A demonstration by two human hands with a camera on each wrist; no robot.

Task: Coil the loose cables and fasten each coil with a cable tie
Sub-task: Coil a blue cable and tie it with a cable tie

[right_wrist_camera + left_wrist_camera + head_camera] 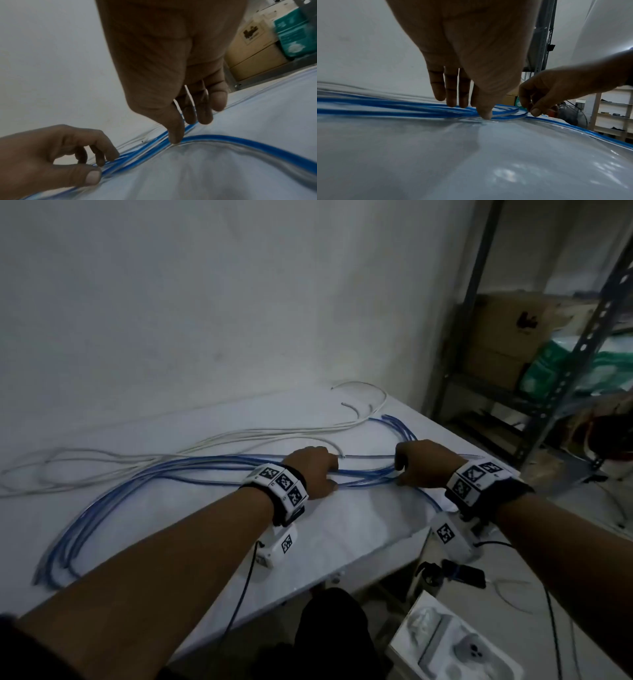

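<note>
- Nearest, a white tabletop carries long loops of blue cable running from its left edge to the far right corner.
- Midway across, the left hand sits over the bunched blue strands, fingers curled down behind them and thumb tip on the near side, gathering them in a loose pinch.
- Just beside it, the right hand does the same: fingers bent down past the strands, thumb planted against the blue cable where one strand bows away.
- Beyond the hands, white cable lies loose toward the wall.
- Farthest right, a metal shelf holds cardboard boxes.
</note>
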